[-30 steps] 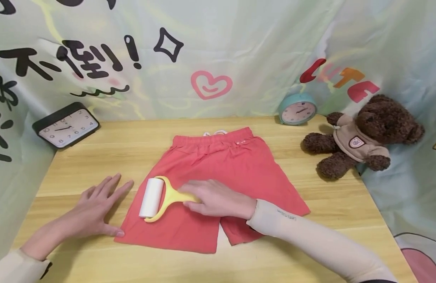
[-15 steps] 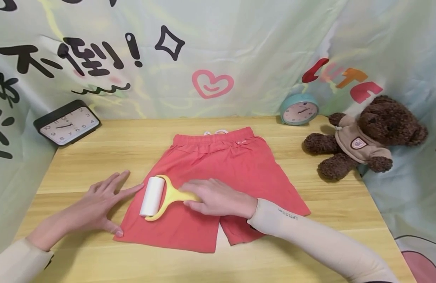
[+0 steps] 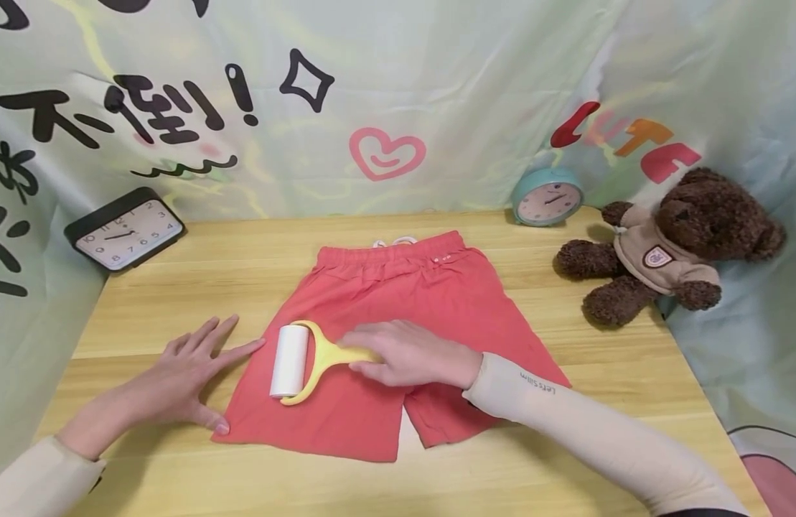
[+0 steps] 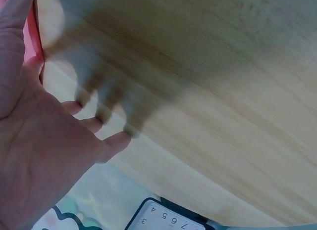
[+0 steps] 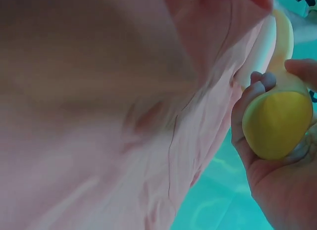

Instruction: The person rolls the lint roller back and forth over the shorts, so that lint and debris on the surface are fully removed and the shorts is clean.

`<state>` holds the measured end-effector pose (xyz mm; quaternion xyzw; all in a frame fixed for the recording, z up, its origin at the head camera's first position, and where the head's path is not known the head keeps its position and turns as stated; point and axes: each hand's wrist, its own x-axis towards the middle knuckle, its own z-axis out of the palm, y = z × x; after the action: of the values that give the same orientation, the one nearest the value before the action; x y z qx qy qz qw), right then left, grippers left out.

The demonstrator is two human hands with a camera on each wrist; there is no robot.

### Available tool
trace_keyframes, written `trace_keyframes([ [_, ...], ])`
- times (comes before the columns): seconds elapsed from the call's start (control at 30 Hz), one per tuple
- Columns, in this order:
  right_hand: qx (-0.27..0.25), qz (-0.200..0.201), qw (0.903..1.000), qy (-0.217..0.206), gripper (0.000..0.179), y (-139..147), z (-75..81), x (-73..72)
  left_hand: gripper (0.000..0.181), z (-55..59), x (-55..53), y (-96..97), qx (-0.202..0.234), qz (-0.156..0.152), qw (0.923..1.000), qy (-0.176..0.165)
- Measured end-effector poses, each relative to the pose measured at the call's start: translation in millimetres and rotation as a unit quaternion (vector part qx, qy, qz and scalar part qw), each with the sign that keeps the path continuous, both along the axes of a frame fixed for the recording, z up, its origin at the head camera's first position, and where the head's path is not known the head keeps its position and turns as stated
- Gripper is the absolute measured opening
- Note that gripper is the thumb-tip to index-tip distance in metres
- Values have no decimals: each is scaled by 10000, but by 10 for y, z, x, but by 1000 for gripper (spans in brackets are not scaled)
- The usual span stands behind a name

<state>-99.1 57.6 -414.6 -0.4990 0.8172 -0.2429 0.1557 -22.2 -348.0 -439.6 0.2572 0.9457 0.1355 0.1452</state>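
Red shorts (image 3: 436,309) lie flat on the wooden table, waistband at the far side. My right hand (image 3: 410,353) grips the yellow handle of a lint roller (image 3: 289,361), whose white roll lies over the left leg of the shorts. In the right wrist view, fingers curl around the rounded yellow handle end (image 5: 278,125). My left hand (image 3: 171,380) rests at the left with fingers spread; its thumb touches the lower corner of that leg and its index fingertip reaches the side edge. The left wrist view shows the palm (image 4: 44,146) and the other fingertips over bare wood.
A black-framed clock (image 3: 126,230) stands at the back left of the table (image 3: 197,287). At the back right are a round teal alarm clock (image 3: 548,197) and a brown teddy bear (image 3: 669,251) in a beige shirt. A printed cloth (image 3: 462,108) hangs behind.
The lint roller in my right hand has shifted slightly to the right over the shorts. My left index finger has stretched out to the leg's side edge, while the thumb stays at the corner.
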Motion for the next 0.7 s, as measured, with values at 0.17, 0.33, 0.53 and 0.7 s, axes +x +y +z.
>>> trace_keyframes([
  [0.17, 91, 7, 9999, -99, 43, 90, 19, -47, 130, -8, 11, 4, 74, 23, 10000, -29],
  [0.33, 229, 37, 9996, -151, 44, 215, 71, -98, 130, 4, 12, 12, 65, 36, 9999, -101],
  [0.53, 228, 29, 9995, -193, 42, 404, 113, -159, 131, 17, 8, 18, -2, 21, 9999, -124],
  [0.7, 87, 38, 9996, -275, 40, 554, 118, -183, 131, 6, 10, 12, -47, -26, 10000, -74],
])
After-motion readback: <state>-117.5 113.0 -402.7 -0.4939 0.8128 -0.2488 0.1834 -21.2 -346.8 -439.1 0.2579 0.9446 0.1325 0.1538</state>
